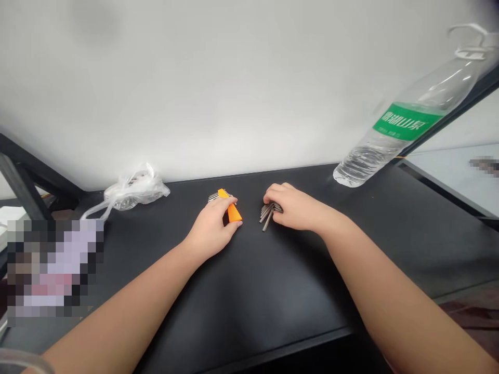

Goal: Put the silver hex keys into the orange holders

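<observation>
My left hand (213,227) is closed on an orange holder (234,212) near the middle of the black table (249,291), its thumb and fingers at the holder's sides. Thin metal pieces stick out to the left of the holder, behind my fingers. To the right, my right hand (294,206) is wrapped over a bunch of grey metal hex keys (267,214), whose ends point down and left. Part of the bunch is hidden under the fingers. A small gap of table separates the two hands.
At the back left lies a clear plastic bag (136,189). A large water bottle (409,122) with a green label stands at the back right. Blurred-out items (64,270) lie at the left. A pale wall rises behind the table, with dark frame bars at both sides.
</observation>
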Available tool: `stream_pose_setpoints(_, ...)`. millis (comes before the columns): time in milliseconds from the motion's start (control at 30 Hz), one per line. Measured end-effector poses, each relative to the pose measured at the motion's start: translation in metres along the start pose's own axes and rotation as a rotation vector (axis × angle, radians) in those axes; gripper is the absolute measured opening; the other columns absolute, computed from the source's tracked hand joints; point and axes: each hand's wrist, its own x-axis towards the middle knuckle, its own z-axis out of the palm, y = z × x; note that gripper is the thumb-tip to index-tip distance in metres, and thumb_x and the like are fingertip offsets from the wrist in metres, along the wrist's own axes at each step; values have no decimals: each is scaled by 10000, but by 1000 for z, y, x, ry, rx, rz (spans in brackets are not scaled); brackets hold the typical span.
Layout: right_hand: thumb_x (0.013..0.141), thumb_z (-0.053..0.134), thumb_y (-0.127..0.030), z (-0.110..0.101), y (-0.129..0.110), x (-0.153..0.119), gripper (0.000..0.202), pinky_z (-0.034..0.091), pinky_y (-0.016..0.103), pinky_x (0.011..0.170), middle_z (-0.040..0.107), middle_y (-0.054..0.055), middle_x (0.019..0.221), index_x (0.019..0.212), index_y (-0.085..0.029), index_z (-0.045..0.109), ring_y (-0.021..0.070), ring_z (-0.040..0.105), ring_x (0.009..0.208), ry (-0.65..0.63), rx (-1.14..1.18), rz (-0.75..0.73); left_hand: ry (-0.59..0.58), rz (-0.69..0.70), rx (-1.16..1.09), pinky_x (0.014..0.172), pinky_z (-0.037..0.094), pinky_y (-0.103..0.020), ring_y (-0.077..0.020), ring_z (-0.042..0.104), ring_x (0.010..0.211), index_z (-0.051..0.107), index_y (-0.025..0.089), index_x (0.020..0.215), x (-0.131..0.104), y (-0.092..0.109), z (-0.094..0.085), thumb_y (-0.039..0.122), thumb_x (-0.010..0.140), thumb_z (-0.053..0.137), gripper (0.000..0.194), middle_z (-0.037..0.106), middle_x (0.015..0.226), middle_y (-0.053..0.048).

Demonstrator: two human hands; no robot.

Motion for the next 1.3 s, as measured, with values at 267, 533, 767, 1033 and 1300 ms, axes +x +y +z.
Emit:
stream_pose_setpoints(267, 876, 574, -230, 2, -43, -8, 71, 404, 311, 654, 581, 65, 1002, 919, -225, 516, 219, 564, 852, -90, -100, 151, -3, 13, 11, 1176, 470, -465, -276, 593, 1339, 612, 231, 1359, -1, 0, 0, 288, 897, 706, 475, 662, 1406, -63)
stream_pose_setpoints(533, 891, 574, -253, 2, -53, -13, 134, 364, 300, 599, 558, 62, 1053, 1019, -227, 548, 160, 526, 682, -66, -105, 228, 4, 7, -8, 1154, 487, -461, -274, 609, 1314, 608, 236, 1363, -2, 1, 0, 282, 908, 693, 465, 668, 1393, -58)
stream_pose_setpoints(767, 932, 562, -185, -2, -56, -14, 99, 413, 346, 771, 577, 80, 993, 888, -211, 647, 201, 552, 811, -89, -139, -39, 7, -17, -49, 1108, 523, -461, -269, 640, 1267, 512, 251, 1483, -1, -2, 1, 261, 924, 658, 578, 661, 1398, -71)
stream_pose_setpoints(1033, 884, 566, -130, 5, -59, -11, 91, 416, 349, 752, 589, 79, 926, 847, -193, 621, 208, 559, 804, -103, -167, -66, 18, 18, -19, 1118, 516, -475, -282, 638, 1261, 589, 228, 1337, 0, -3, 1, 250, 900, 668, 444, 662, 1379, -87)
stream_pose_setpoints(1300, 906, 550, -152, 2, -55, -11, 91, 428, 366, 786, 599, 87, 978, 891, -200, 626, 216, 561, 839, -57, -168, -50, 11, 68, 36, 1157, 482, -477, -276, 573, 1344, 547, 227, 1394, -3, -5, 3, 165, 889, 565, 509, 631, 1416, -86)
